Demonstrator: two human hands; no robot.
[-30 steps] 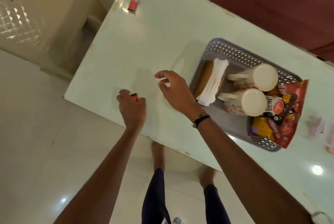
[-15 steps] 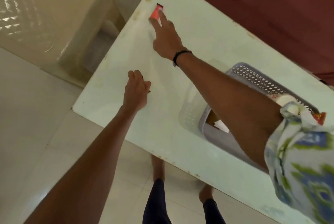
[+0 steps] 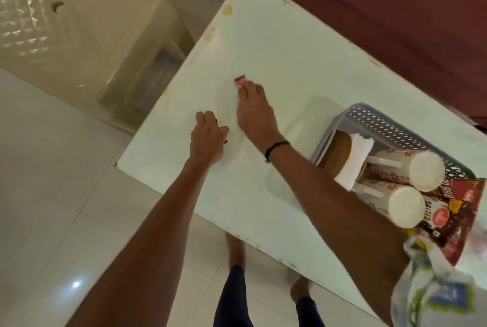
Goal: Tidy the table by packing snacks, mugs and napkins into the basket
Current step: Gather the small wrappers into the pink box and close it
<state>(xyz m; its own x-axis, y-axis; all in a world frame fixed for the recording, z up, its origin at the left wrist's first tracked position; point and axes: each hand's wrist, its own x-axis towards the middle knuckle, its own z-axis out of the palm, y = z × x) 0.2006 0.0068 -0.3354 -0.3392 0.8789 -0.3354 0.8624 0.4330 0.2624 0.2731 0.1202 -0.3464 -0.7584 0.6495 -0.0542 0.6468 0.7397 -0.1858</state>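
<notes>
A cream plastic chair (image 3: 79, 26) fills the upper left. At centre, the left hand (image 3: 208, 139) clenches something small and dark; the right hand (image 3: 254, 110) pinches a red candy wrapper (image 3: 240, 81) above the white table (image 3: 303, 57). At right, the grey basket (image 3: 395, 129) holds napkins (image 3: 355, 160), 2 mugs (image 3: 411, 168) and snack packets (image 3: 453, 218).

White table (image 3: 290, 68), cream plastic chair (image 3: 79, 23), glossy tiled floor (image 3: 47, 195).

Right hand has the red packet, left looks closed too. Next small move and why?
Probably carry the right hand back toward the basket and drop the small red packet in. The packet sits pinched at its fingertips, and the mugs, napkins and snack bags are already packed.
</notes>
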